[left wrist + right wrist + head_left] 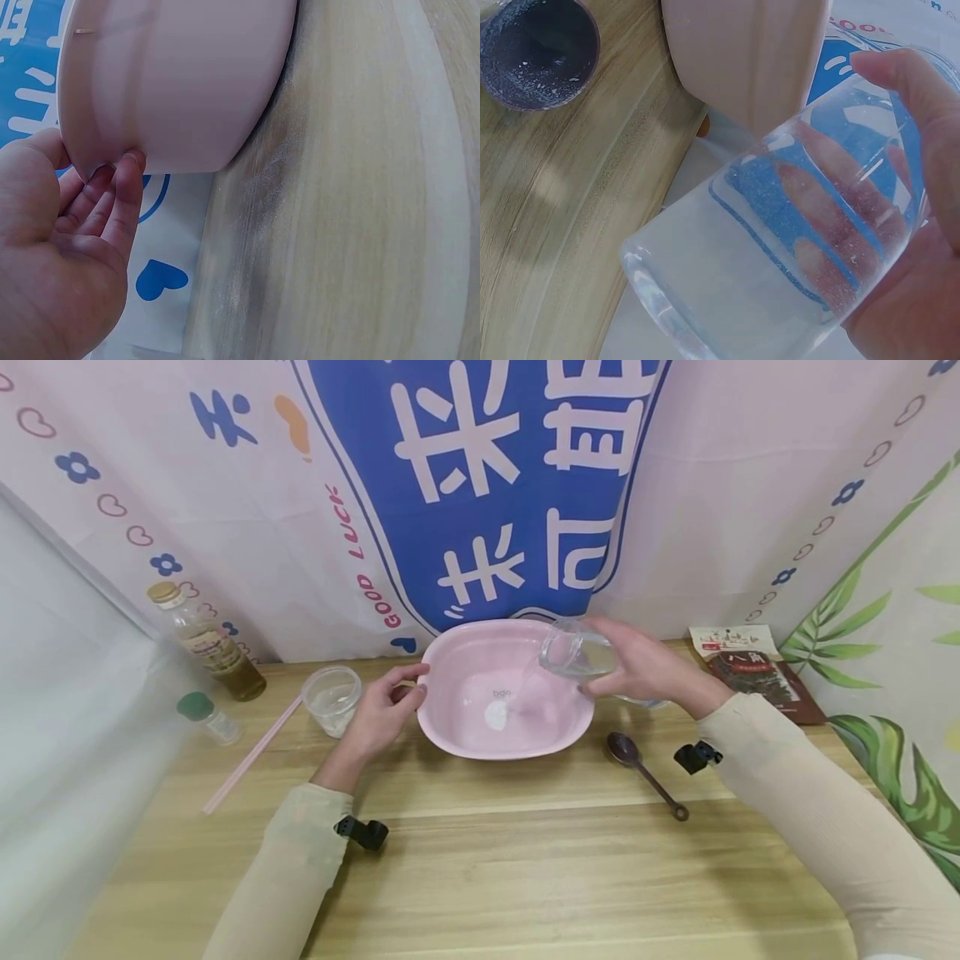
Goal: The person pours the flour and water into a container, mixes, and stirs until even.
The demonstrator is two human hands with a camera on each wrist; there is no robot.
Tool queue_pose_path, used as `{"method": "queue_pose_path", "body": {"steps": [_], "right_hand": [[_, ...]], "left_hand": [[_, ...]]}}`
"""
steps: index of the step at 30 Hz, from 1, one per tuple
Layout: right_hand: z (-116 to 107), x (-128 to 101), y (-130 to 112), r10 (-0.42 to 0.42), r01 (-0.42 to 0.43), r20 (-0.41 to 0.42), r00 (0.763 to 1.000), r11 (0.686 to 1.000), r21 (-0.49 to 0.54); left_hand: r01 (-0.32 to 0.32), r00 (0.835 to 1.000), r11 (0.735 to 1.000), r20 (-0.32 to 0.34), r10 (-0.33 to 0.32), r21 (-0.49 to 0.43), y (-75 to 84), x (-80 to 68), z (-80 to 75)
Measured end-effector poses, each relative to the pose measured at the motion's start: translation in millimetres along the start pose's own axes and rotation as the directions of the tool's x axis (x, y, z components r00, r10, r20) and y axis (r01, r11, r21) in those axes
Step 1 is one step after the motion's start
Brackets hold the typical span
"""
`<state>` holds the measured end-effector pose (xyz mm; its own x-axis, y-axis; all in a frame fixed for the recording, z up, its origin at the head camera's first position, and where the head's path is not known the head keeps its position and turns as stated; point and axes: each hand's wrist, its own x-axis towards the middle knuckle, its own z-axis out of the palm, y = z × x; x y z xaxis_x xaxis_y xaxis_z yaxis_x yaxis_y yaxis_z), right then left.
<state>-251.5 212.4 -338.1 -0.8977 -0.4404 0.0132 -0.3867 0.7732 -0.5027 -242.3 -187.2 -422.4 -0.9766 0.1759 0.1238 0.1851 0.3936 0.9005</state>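
Observation:
A pink plastic basin (450, 670) stands on the wooden table against the cloth backdrop. Inside it lies a small white heap (496, 715), with clear liquid spreading beside it. My left hand (386, 714) pinches the basin's left rim, thumb on one side and fingertips on the other, as the left wrist view shows. Over the basin's right side, my right hand (637, 660) grips a clear drinking glass (577, 653), tilted with its mouth to the left. The right wrist view shows clear liquid in the glass (772, 225) and fingers wrapped round its far side.
A dark spoon (637, 768) lies right of the basin, a brown packet (757, 672) farther right. Left stand a clear tub (332, 702) with white contents, pink chopsticks (253, 754) lying flat, an oil bottle (213, 647) and a green-capped jar (210, 717).

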Motion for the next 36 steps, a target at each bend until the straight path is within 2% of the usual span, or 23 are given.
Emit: {"method": "queue_pose_path", "body": {"steps": [11, 21, 36], "right_hand": [[0.1, 1.5, -1.7, -0.017, 0.017, -0.007, 1.000, 1.000, -0.014], [0.9, 1.3, -2.8, -0.002, 0.001, -0.009, 1.000, 0.998, -0.066], [0.6, 1.9, -7.4, 0.018, -0.018, 0.005, 1.000, 0.996, -0.088]], "left_hand": [[0.005, 1.000, 1.000, 0.000, -0.005, -0.004, -0.6, 1.4, 0.2], [0.005, 1.000, 1.000, -0.003, -0.005, 0.008, -0.9, 0.8, 0.2], [0.009, 1.000, 1.000, -0.003, -0.009, 0.000, -1.0, 0.4, 0.2]]}}
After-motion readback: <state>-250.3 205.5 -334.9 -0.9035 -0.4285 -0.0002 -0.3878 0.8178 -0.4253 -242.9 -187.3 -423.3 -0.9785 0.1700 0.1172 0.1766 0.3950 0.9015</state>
